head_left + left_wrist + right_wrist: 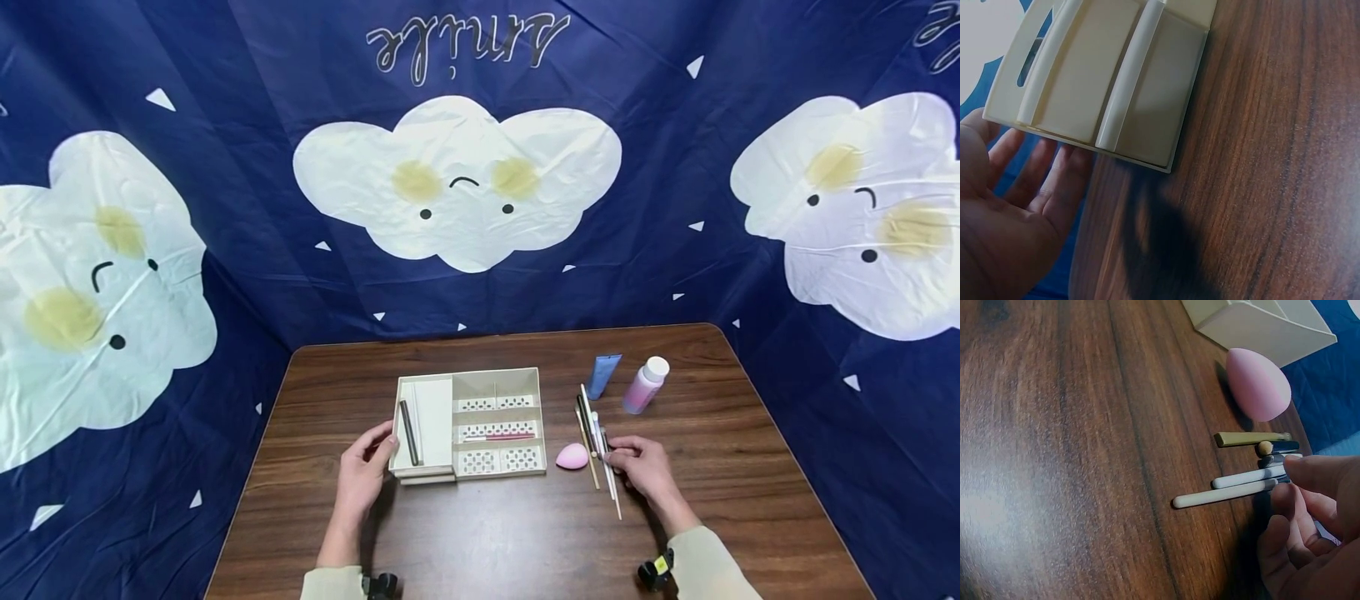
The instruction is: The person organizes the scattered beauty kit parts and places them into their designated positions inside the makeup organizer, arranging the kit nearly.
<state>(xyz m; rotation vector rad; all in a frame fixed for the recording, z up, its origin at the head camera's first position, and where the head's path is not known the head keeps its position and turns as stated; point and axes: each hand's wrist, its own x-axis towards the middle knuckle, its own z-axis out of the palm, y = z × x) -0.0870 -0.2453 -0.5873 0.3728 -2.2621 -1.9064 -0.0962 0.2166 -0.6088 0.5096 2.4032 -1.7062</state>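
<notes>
the right grip (641, 468) is nearly closed: its thumb and pointing finger seem to pinch a pale brush (1225, 493), one of the brushes on the tabletop (487, 542) to the right of the box (437, 417). the left grip (367, 467) is bent around the left side of the box and holds it.

some of the work looks done: a dark stick (408, 432) lies in the left part of the box, and a pinky-red stick (512, 437) lies in its right part, middle row. what looks left is outside, to the right of the box: the brushes, the sponge (572, 457) just beside it, and the tube (602, 377) and bottle (643, 392) farther right.

the box is cream and smooth, like hard plastic. the sponge is pink, egg-shaped and soft-looking. the brushes are thin and straight. the tube is blue with a flat end; the bottle is round with a white cap. the tabletop looks like streaky brown wood.
</notes>
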